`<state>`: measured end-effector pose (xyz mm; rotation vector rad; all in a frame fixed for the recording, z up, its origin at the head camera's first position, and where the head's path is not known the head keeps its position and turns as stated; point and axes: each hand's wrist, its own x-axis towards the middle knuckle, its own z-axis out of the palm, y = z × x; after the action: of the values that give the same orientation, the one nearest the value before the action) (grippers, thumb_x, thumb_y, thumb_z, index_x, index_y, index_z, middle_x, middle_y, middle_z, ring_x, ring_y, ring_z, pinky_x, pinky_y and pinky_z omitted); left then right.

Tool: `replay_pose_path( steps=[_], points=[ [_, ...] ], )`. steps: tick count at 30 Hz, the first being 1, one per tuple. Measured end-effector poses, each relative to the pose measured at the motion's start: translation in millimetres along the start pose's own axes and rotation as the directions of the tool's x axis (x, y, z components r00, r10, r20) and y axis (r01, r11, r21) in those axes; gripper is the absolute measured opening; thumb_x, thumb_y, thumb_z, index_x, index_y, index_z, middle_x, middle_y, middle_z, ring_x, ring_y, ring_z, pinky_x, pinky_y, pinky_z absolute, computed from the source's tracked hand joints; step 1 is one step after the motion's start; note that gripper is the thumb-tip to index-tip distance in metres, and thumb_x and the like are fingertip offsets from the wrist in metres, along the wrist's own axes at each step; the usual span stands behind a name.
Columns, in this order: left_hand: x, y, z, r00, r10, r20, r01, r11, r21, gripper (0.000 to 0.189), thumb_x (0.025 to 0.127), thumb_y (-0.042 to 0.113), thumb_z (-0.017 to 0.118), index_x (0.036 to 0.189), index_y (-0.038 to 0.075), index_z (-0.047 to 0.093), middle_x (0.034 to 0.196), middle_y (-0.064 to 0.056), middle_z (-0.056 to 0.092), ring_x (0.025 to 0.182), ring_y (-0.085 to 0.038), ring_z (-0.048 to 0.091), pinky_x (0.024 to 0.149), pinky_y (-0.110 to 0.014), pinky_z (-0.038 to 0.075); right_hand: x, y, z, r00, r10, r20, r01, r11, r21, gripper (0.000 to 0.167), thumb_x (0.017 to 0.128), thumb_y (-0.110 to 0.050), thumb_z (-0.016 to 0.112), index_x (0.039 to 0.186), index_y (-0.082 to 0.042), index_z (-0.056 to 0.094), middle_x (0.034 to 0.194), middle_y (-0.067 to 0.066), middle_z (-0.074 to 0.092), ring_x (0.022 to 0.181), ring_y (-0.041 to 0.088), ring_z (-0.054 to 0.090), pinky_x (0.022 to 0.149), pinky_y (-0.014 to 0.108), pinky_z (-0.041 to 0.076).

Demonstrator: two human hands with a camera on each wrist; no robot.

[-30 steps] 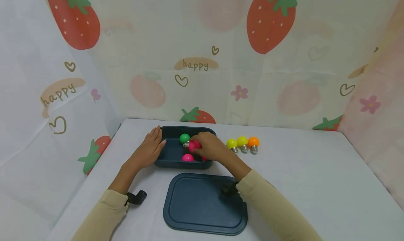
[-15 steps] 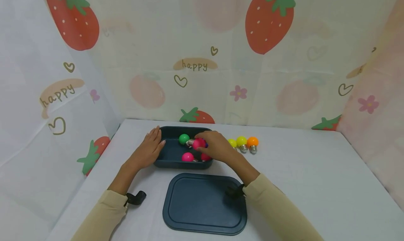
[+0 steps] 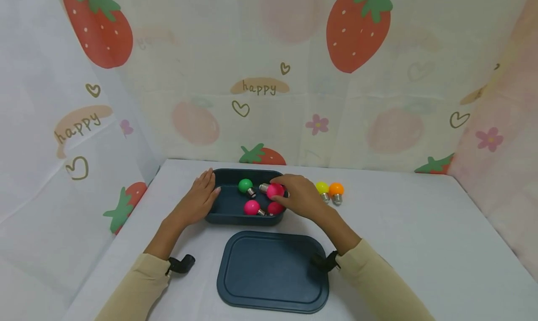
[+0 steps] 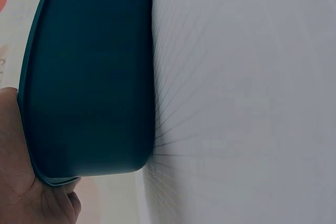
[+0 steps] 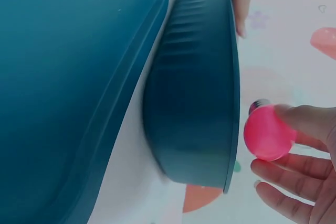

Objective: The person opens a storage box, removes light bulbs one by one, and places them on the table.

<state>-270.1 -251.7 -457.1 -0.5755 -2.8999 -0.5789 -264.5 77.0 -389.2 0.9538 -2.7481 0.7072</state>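
Note:
In the head view my left hand (image 3: 199,199) holds the left end of a dark blue rectangular box (image 3: 227,218), thumb over the rim and fingers along the outside. My right hand (image 3: 304,197) pinches a pink light bulb (image 3: 275,191) by its round globe at the box's right end, its metal screw base pointing left. In the right wrist view this pink bulb (image 5: 269,134) shows above the rim between thumb and fingers. Inside the box lie a green bulb (image 3: 245,186), another pink bulb (image 3: 251,207) and a darker pink-red bulb (image 3: 275,208).
A flat dark blue lid (image 3: 273,272) lies on the white table in front of the box. To the right of the box are a yellow bulb (image 3: 322,187) and an orange bulb (image 3: 336,189), partly beside my right hand. A strawberry-print cloth (image 3: 357,101) stands behind.
My right hand has moved right with the pink bulb, toward the box's right end. The green bulb's base has come into view, and one yellow bulb is now hidden. My left hand stays put.

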Motion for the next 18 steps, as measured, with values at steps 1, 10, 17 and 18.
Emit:
replay_pose_path(
  steps=[1, 10, 17, 18],
  points=[
    [0.4, -0.1, 0.3, 1.000, 0.001, 0.003, -0.001, 1.000, 0.000, 0.074, 0.112, 0.045, 0.023, 0.154, -0.015, 0.017, 0.165, -0.029, 0.010, 0.154, -0.043, 0.006, 0.122, -0.058, 0.009, -2.4, 1, -1, 1.000, -0.001, -0.006, 0.001, 1.000, 0.006, 0.044, 0.089, -0.026, 0.081, 0.128, -0.009, 0.070, 0.119, 0.007, 0.072, 0.106, 0.025, 0.065, 0.089, 0.041, 0.057],
    [-0.2, 3.7, -2.3, 1.000, -0.010, 0.012, 0.010, 1.000, 0.013, 0.066, 0.113, 0.035, 0.028, 0.154, -0.016, 0.016, 0.165, -0.029, 0.009, 0.154, -0.044, 0.006, 0.122, -0.059, 0.009, -17.8, 13, -11, 0.998, 0.039, -0.048, -0.037, 0.998, 0.041, 0.044, 0.089, -0.029, 0.081, 0.127, -0.009, 0.071, 0.120, 0.007, 0.073, 0.095, 0.026, 0.067, 0.077, 0.036, 0.057],
    [-0.6, 3.9, -2.5, 1.000, -0.001, 0.000, 0.001, 1.000, 0.006, 0.065, 0.113, 0.033, 0.029, 0.153, -0.017, 0.017, 0.165, -0.030, 0.011, 0.153, -0.044, 0.006, 0.122, -0.060, 0.009, -29.1, 21, -22, 0.992, 0.096, -0.083, -0.090, 0.993, 0.076, 0.045, 0.089, -0.030, 0.081, 0.128, -0.009, 0.071, 0.123, 0.008, 0.072, 0.099, 0.026, 0.068, 0.082, 0.040, 0.058],
    [-0.4, 4.1, -2.7, 1.000, -0.001, 0.002, 0.001, 1.000, 0.008, 0.065, 0.113, 0.033, 0.029, 0.154, -0.017, 0.017, 0.165, -0.030, 0.011, 0.153, -0.044, 0.006, 0.122, -0.059, 0.009, -30.8, 23, -24, 0.991, 0.103, -0.088, -0.096, 0.992, 0.079, 0.045, 0.088, -0.028, 0.081, 0.128, -0.009, 0.071, 0.123, 0.008, 0.072, 0.099, 0.027, 0.068, 0.081, 0.040, 0.059]
  ],
)
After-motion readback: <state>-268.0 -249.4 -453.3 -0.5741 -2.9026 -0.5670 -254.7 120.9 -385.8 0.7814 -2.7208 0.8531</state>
